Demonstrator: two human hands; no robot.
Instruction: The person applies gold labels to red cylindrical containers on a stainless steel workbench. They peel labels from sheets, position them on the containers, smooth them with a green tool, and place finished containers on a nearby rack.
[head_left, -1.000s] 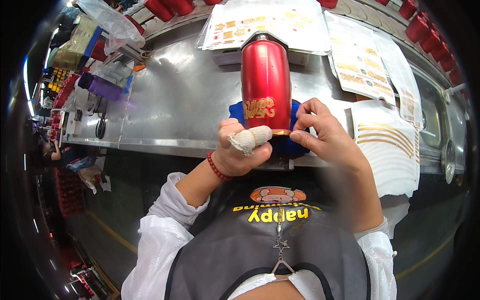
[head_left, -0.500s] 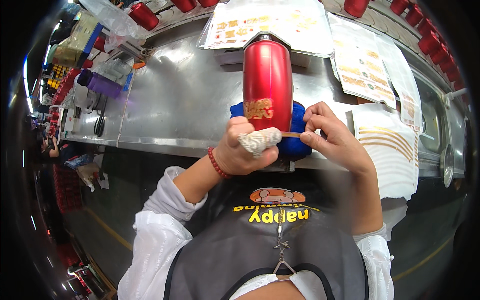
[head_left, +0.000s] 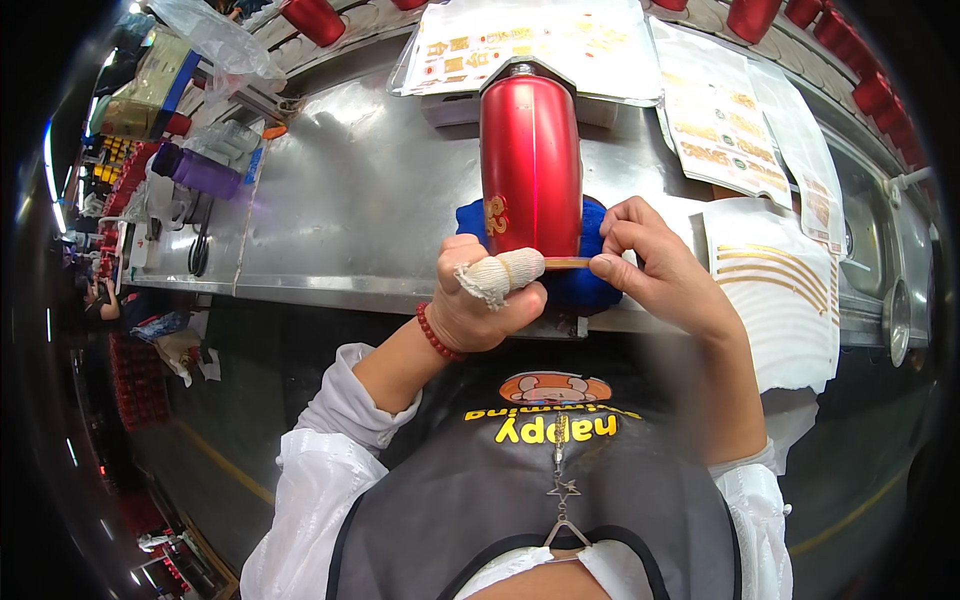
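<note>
Bench [head_left: 350, 190]: shiny metal, crossing in front of the person, its front edge bent by the lens.
Apron [head_left: 620, 510]: dark grey, bearing a cartoon and yellow lettering (upside down from this view).
Printed sheets [head_left: 600, 60]: white with gold designs, on the bench's far side; others lie to the right.
Strip sheet [head_left: 775, 345]: white, with curved gold bands, at the right front of the bench.
Red bottle [head_left: 530, 150]: pointing lengthwise away from the person, over the bench's front part, a gold mark on its left side.
Blue cloth [head_left: 590, 290]: bunched under the bottle's near end, showing on both sides.
Left hand [head_left: 490, 300]: fingers curled in, one laid against the bottle's near end; I cannot tell whether the thumb grips.
Right hand [head_left: 660, 268]: thumb and bent forefinger pinching the gold strip's right end, other fingers curled.
Finger cover [head_left: 500, 277]: pale ribbed cloth, on a left finger.
Bracelet [head_left: 437, 338]: red beads, left wrist.
Gold strip [head_left: 568, 263]: narrow, stretched between the covered finger and the right thumb.
</note>
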